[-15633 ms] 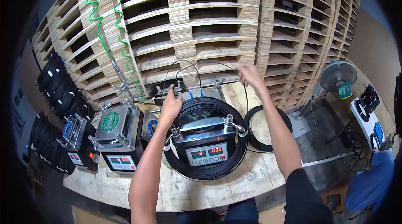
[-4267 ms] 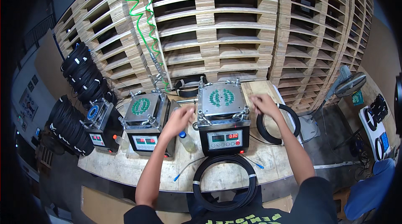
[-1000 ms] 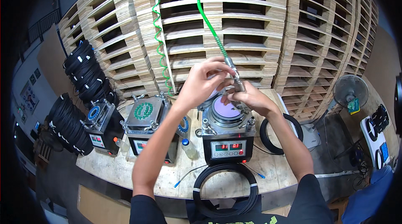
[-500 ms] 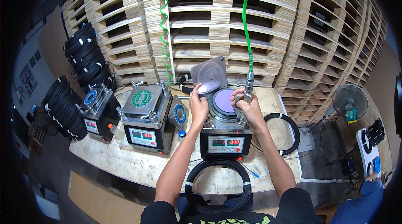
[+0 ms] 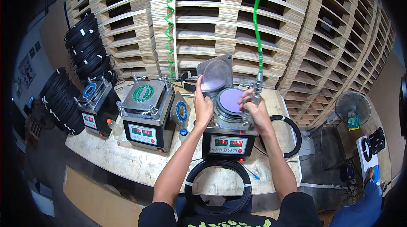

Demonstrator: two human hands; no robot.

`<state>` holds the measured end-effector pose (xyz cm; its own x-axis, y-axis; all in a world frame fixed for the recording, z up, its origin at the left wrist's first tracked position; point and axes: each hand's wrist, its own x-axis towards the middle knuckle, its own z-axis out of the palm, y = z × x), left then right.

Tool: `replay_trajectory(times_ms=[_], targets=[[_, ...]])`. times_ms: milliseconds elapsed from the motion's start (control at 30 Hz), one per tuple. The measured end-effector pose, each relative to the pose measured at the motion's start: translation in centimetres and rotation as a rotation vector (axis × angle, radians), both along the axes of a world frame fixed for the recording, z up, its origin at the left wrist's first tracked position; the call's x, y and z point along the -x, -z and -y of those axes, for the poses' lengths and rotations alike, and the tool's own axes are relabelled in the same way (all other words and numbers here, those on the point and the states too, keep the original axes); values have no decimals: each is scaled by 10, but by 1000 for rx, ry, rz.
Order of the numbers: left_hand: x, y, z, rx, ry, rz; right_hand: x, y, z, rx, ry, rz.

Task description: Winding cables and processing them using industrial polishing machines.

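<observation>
My right hand [image 5: 255,110] grips a metal air blow gun [image 5: 257,96], which hangs on a green coiled hose [image 5: 260,59]. The gun is over the right side of a polishing machine [image 5: 229,143] topped by a round purple pad [image 5: 231,100]. Left of the pad is my left hand [image 5: 204,107], index finger stretched upward and thumb apart from it. Its fingertip overlaps the left edge of a tilted square metal plate [image 5: 215,76] with a shiny round face; whether they touch, I cannot tell. Nothing shows held in that hand.
Two similar machines [image 5: 148,112] stand to the left, one bearing green-ringed parts [image 5: 143,94]. A plate with blue parts [image 5: 181,111] leans beside it. Black cable coils [image 5: 218,163] lie in front and right. Stacked pallets [image 5: 199,13] rise behind; a fan [image 5: 352,110] and another person's sleeve [image 5: 360,208] are right.
My left index finger points more upright along the plate's edge. The blow gun stays in my right hand and sits slightly farther right. The view has shifted a little.
</observation>
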<state>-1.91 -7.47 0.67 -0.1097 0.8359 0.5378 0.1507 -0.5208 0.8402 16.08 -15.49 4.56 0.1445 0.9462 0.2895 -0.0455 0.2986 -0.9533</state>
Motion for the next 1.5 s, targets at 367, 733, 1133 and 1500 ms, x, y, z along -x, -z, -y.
replay_trajectory(times_ms=[367, 733, 1133, 1500], targets=[[-2, 31, -19, 196, 8, 273, 58, 8, -27, -72, -218, 4], [-4, 22, -12, 194, 32, 263, 69, -19, -80, -566, 78, -322], [0, -15, 9, -210, -242, -164, -25, -13, -86, -310, 116, 30], [-25, -57, -12, -745, 395, -1559, -57, -43, 2, -89, -27, 23]])
